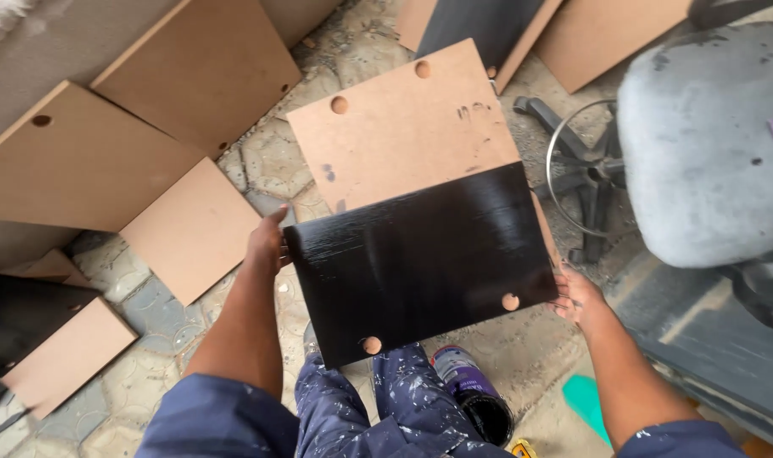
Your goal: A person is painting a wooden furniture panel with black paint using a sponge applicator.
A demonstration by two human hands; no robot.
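gripping the edges of a black-painted board (420, 263) at the middle of the frame, the left hand (266, 242) curls its fingers on the left edge and the right hand (575, 297) clasps the lower right corner. an unpainted brown board (403, 127) lies just behind it. a dark cylindrical paint can (471, 399) with a purple label lies at lower centre, beside paint-spattered blue trousers (378, 407). a grey chair (708, 136) fills the upper right.
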